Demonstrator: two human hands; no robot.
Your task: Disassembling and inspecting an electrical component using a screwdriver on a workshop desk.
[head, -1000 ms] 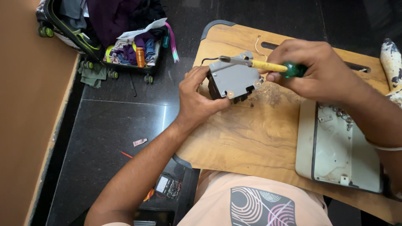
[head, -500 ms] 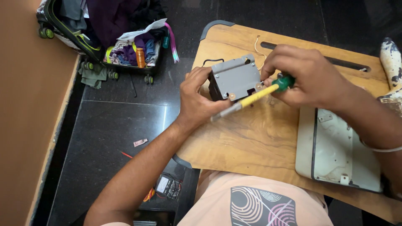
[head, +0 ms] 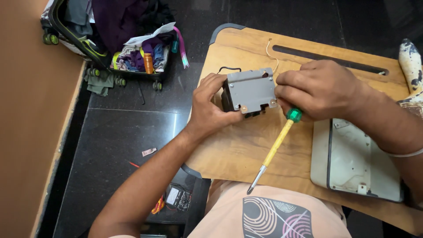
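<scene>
On the wooden lap desk (head: pixel 246 154) the grey metal box (head: pixel 252 91) stands on edge, the left hand (head: pixel 211 108) curled around its left side. The right hand (head: pixel 319 88) presses fingertips on its right edge while closed around the green handle of a yellow screwdriver (head: pixel 275 147), whose tip points toward the person's lap. That tip could poke the body if the hand shifts. Held only at its sides, the box could tip or slide on the board.
</scene>
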